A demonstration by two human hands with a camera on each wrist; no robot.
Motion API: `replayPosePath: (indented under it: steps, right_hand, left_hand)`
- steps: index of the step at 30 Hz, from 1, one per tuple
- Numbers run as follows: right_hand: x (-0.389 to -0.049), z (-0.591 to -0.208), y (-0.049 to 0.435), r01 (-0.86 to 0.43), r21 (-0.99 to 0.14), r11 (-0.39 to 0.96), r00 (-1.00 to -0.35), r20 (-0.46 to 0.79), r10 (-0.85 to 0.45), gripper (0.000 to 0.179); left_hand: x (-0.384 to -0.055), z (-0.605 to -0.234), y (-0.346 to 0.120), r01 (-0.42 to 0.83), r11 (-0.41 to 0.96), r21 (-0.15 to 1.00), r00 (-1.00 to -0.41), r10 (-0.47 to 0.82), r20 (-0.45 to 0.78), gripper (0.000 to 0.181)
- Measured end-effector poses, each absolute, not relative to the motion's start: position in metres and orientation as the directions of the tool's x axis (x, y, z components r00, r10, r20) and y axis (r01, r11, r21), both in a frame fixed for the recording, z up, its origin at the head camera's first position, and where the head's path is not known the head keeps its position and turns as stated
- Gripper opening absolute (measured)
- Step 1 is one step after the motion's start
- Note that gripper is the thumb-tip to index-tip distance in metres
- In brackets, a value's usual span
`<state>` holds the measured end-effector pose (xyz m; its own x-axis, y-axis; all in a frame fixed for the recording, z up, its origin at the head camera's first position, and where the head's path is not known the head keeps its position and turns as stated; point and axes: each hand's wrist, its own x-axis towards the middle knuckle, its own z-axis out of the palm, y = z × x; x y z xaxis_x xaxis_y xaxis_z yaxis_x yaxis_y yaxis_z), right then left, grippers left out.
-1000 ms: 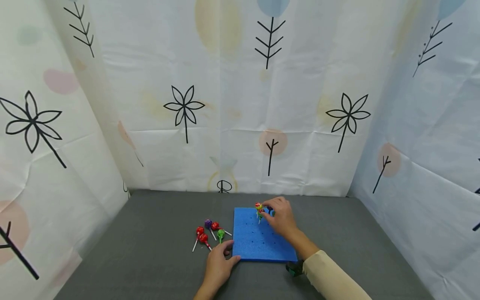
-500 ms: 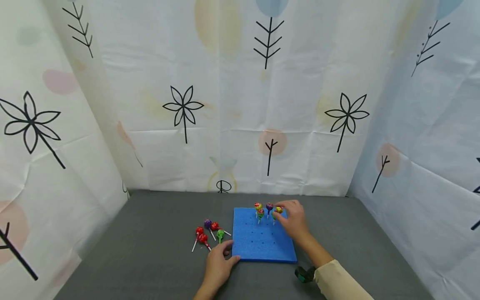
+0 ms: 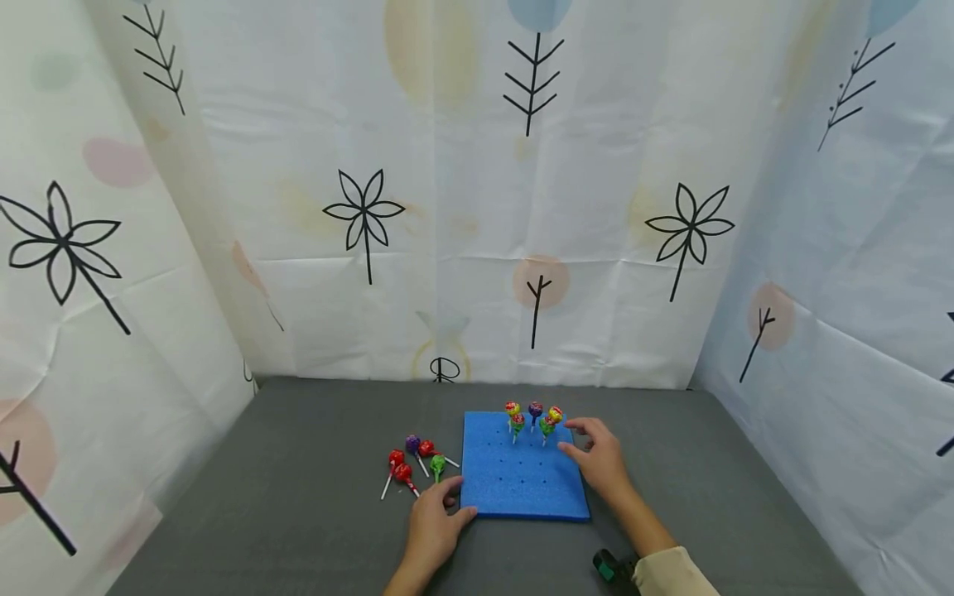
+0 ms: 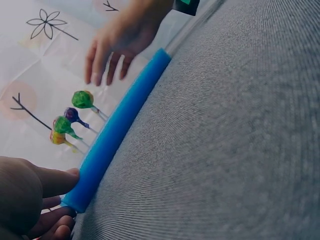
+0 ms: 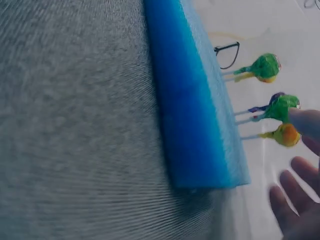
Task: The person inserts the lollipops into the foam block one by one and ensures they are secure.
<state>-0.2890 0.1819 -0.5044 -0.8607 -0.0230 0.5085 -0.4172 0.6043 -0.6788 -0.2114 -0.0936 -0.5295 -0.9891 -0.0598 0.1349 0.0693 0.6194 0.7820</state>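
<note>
Blue foam board [image 3: 522, 500], lower centre of frame, five lollipops [image 3: 535, 410] standing in its upper part; left hand [image 3: 434, 528] gripping its lower-left corner; right hand [image 3: 602, 462] relaxed, fingers parted, right of them; loose lollipops [image 3: 403, 473] lying left

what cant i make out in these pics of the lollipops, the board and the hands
Wrapper print on the standing lollipops: too small, head view.
Stick tips: hidden inside the blue board, head view.
Rest of the left hand: cut off by the left edge, left wrist view.
Rest of the right hand: cut off by the right edge, right wrist view.
</note>
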Motion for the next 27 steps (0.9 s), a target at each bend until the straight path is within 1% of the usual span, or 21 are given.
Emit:
replayPosePath:
  steps: [2, 4, 9, 12, 20, 24, 27]
  right_hand:
    - [-0.287, -0.508, 0.184, -0.356, -0.72, 0.596, -0.901, 0.433, -0.015, 0.031]
    - [-0.286, -0.511, 0.186, -0.304, -0.746, 0.593, -0.928, 0.373, -0.007, 0.033]
    - [-0.284, -0.519, 0.189, -0.204, -0.783, 0.588, -0.962, 0.272, 0.029, 0.034]
    - [-0.283, -0.522, 0.191, -0.185, -0.793, 0.581, -0.968, 0.25, 0.033, 0.033]
    - [-0.279, -0.527, 0.195, -0.171, -0.805, 0.568, -0.978, 0.211, 0.004, 0.026]
    - [-0.279, -0.527, 0.198, -0.163, -0.812, 0.561, -0.981, 0.193, -0.005, 0.022]
    - [-0.278, -0.526, 0.202, -0.164, -0.829, 0.534, -0.983, 0.181, -0.02, 0.021]
  left_hand:
    - [-0.211, -0.529, -0.093, 0.071, 0.62, 0.781, -0.99, -0.053, 0.132, 0.046]
    - [-0.211, -0.528, -0.093, 0.093, 0.617, 0.782, -0.988, -0.039, 0.148, 0.045]
    - [-0.21, -0.526, -0.096, 0.187, 0.597, 0.78, -0.971, -0.009, 0.24, 0.044]
    - [-0.21, -0.525, -0.099, 0.204, 0.567, 0.798, -0.968, -0.004, 0.25, 0.043]
    - [-0.211, -0.52, -0.105, 0.116, 0.46, 0.88, -0.991, -0.003, 0.133, 0.04]
    - [-0.211, -0.517, -0.109, 0.134, 0.443, 0.886, -0.991, 0.035, 0.132, 0.038]
    - [-0.214, -0.515, -0.115, 0.167, 0.454, 0.875, -0.986, 0.066, 0.154, 0.034]
